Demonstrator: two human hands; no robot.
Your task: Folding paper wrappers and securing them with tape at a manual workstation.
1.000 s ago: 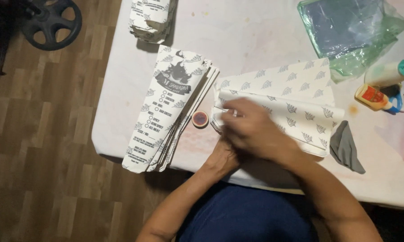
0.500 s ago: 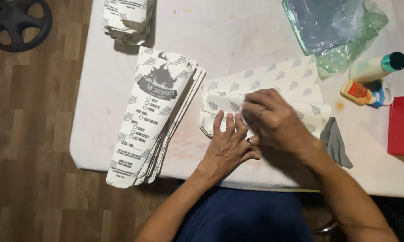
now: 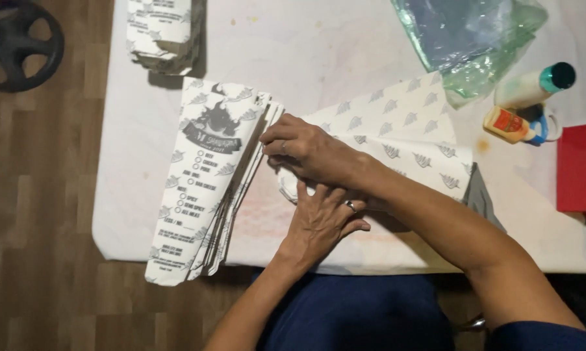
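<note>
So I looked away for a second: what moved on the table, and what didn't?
The right hand slid left along the leaf-printed sheet, from its middle fold to the end beside the stack of printed bags. The left hand, earlier tucked under the right, now lies flat on the sheet's near edge, fingers spread. Nothing was picked up or let go. The stack, glue bottle and plastic bag stayed put.

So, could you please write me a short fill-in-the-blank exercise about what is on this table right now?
1. Both hands, the left hand and the right hand, press on a sheet of patterned ____.
2. The stack of printed bags lies to the ____ of the hands in the picture.
3. The bottle near the red box has a ____ cap.

Missing words: paper; left; teal
</note>
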